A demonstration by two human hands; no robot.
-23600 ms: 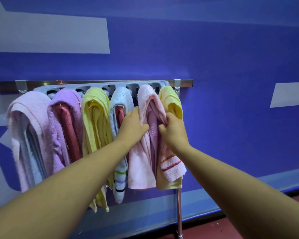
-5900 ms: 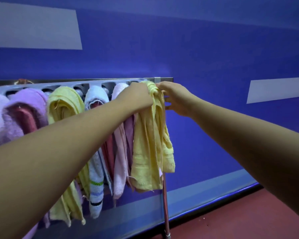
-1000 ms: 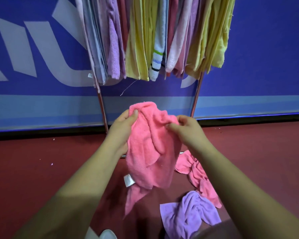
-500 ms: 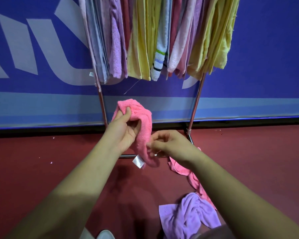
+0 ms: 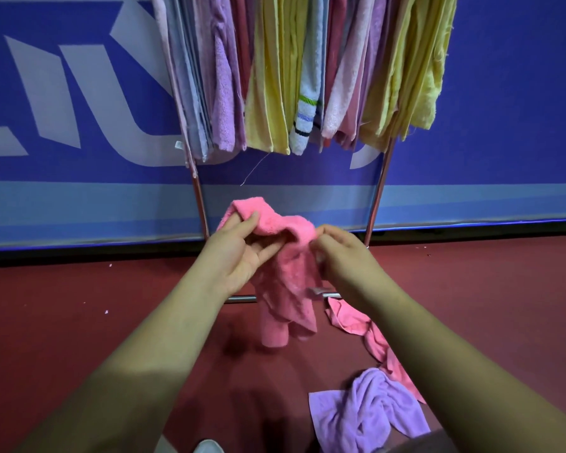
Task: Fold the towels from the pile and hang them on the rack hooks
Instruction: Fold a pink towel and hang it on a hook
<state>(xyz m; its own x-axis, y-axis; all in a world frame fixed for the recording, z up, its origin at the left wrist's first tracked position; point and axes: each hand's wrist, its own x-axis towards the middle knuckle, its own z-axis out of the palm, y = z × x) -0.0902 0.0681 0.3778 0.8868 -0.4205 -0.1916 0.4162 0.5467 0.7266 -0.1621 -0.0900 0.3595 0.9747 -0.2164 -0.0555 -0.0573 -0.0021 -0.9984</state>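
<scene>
I hold a crumpled pink towel [image 5: 285, 289] in the air below the rack. My left hand [image 5: 239, 253] pinches its upper left corner between thumb and fingers. At the upper right edge my right hand [image 5: 343, 263] grips the cloth. The rest of the towel hangs down between my hands. Several folded towels [image 5: 304, 70] in lilac, yellow, blue-striped and pink hang in a row from the rack above; its hooks are out of view. On the floor lie another pink towel [image 5: 373, 335] and a purple towel [image 5: 370, 413].
The rack's two chrome legs [image 5: 198, 197] stand on the dark red floor, joined by a low crossbar [image 5: 239, 299]. Behind is a blue wall with pale lettering. A white shoe tip [image 5: 206, 447] shows at the bottom edge.
The pink towel has spread wider between my hands and now hangs lower. My right hand moved up from the label end to the upper right edge.
</scene>
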